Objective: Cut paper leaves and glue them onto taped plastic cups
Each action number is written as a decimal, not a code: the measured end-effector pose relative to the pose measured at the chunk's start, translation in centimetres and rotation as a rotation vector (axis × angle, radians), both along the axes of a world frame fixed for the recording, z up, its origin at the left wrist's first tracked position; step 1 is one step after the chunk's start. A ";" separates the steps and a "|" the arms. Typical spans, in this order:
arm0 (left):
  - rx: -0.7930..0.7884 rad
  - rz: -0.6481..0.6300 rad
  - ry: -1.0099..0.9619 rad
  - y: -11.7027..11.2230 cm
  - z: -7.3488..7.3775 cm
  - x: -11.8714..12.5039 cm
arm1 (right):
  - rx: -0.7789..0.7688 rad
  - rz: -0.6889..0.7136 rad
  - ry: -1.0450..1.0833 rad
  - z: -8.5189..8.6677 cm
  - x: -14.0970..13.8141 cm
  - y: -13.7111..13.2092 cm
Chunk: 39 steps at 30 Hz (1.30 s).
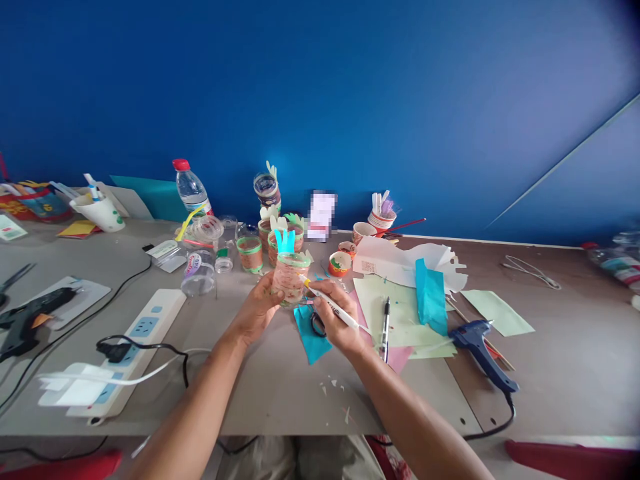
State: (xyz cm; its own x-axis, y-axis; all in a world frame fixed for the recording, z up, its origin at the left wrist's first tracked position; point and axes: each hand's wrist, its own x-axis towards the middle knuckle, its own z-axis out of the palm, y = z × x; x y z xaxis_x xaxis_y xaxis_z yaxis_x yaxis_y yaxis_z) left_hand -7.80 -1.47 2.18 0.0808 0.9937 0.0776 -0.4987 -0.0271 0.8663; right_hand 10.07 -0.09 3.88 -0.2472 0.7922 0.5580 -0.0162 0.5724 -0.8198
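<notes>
My left hand (259,308) is wrapped round a small clear decorated cup (289,279) with turquoise paper strips sticking up from its rim. My right hand (341,325) grips a white marker pen (331,304), its yellow-tipped end touching the cup's right side. Both hands hover just above the grey table (280,387), over a turquoise paper scrap (311,340) and a pair of scissors partly hidden under my right hand.
Several finished decorated cups (250,252) stand behind. A water bottle (191,188), a clear cup (199,272), tape rolls (340,264), a black pen (385,320), coloured paper sheets (431,296), a blue glue gun (481,348), a white power strip (131,348) and a black glue gun (25,319) surround them.
</notes>
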 end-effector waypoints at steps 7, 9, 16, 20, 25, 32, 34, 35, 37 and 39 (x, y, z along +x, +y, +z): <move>-0.003 -0.012 -0.018 -0.1 0.1 0.0 | -0.033 -0.010 -0.002 0.0 -0.1 0.0; 0.001 -0.025 -0.026 -0.1 0.0 0.0 | -0.046 -0.015 0.002 0.1 -0.1 -0.1; 0.004 -0.062 -0.037 0.1 -0.3 -0.3 | -0.073 -0.032 0.016 0.1 -0.1 -0.1; 0.006 -0.073 -0.047 0.0 -0.1 -0.2 | -0.086 -0.029 0.062 -0.1 -0.2 -0.1; 0.042 -0.096 -0.040 -0.1 0.6 -0.1 | -0.116 -0.019 0.085 -0.2 -0.4 -0.1; 0.036 -0.095 -0.052 -0.1 0.6 -0.2 | -0.103 -0.046 0.096 -0.2 -0.2 -0.2; 0.018 -0.098 -0.058 -0.2 0.5 -0.2 | -0.059 -0.049 0.065 -0.1 0.0 -0.2; 0.011 -0.095 -0.058 -0.2 0.5 -0.2 | -0.032 -0.044 0.047 -0.1 0.0 -0.3; 0.008 -0.086 -0.053 -0.2 0.4 -0.2 | 0.010 -0.020 0.023 0.0 0.0 -0.3; 0.013 -0.075 -0.044 -0.3 0.5 -0.2 | 0.030 0.002 0.012 0.0 0.0 -0.4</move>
